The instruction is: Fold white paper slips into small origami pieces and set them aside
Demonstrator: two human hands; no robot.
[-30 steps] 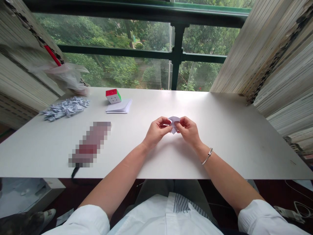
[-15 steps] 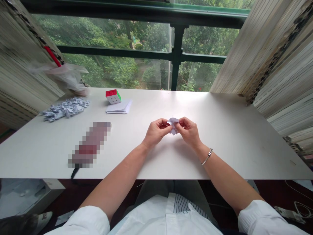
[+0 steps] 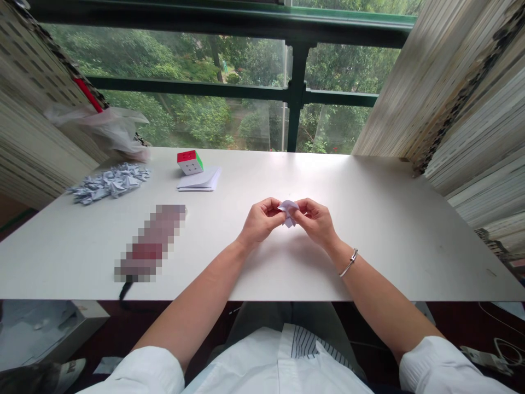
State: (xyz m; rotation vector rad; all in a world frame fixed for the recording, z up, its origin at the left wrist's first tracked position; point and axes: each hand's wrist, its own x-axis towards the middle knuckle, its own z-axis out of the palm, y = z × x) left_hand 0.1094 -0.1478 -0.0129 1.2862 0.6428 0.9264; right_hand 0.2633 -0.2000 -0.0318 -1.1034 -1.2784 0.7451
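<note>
Between my two hands, just above the white table, is a small piece of folded white paper (image 3: pixel 289 207). My left hand (image 3: pixel 263 219) pinches its left side with thumb and fingers. On the right side, my right hand (image 3: pixel 315 220) grips the paper, its thumb pressed on the front face. The upper edge of the paper curves outward, and a pointed part sticks out below the thumbs. My fingers hide much of the folds.
At the left of the table (image 3: pixel 381 235) lies a heap of folded paper pieces (image 3: pixel 110 183). A puzzle cube (image 3: pixel 190 162) sits on folded white sheets (image 3: pixel 200 181). Nearer me is a blurred-out long object (image 3: pixel 150 243) with a black strap. A window and curtains (image 3: pixel 471 109) border the table.
Both hands have shifted very slightly left with the paper, still pinching it. The things on the table have stayed where they were.
</note>
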